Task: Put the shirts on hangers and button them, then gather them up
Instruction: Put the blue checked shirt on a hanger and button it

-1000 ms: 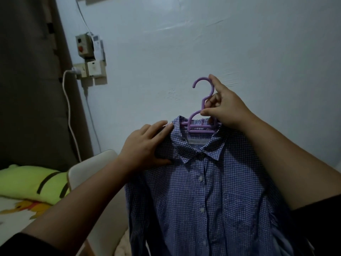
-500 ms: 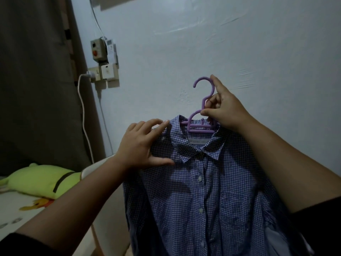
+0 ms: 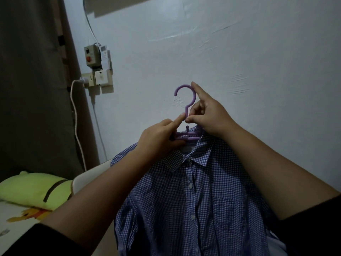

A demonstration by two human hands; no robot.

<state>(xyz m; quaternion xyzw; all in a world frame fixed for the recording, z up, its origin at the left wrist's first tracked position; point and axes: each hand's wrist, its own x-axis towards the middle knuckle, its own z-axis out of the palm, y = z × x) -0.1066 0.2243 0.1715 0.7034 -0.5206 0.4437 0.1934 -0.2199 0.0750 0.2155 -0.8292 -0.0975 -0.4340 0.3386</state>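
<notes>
A blue and white checked shirt (image 3: 195, 196) hangs on a purple plastic hanger (image 3: 186, 100), held up in front of a pale wall. My right hand (image 3: 208, 115) pinches the hanger's neck just below the hook, with its forefinger stretched up along the hook. My left hand (image 3: 160, 139) grips the hanger's left bar at the collar, its forefinger pointing up to touch the neck. The shirt's front faces me, with buttons running down the placket and a chest pocket on the right. Both forearms hide parts of the shoulders.
A switch box and socket (image 3: 97, 69) with a white cable (image 3: 76, 115) are on the wall at the left. Below lie a green plush pillow (image 3: 33, 189) on a printed bedsheet and a white chair back (image 3: 90, 177). A dark curtain fills the far left.
My left hand has moved from the shirt's left shoulder up to the hanger beside my right hand. The shirt and hanger have not shifted much; the camera has turned slightly left.
</notes>
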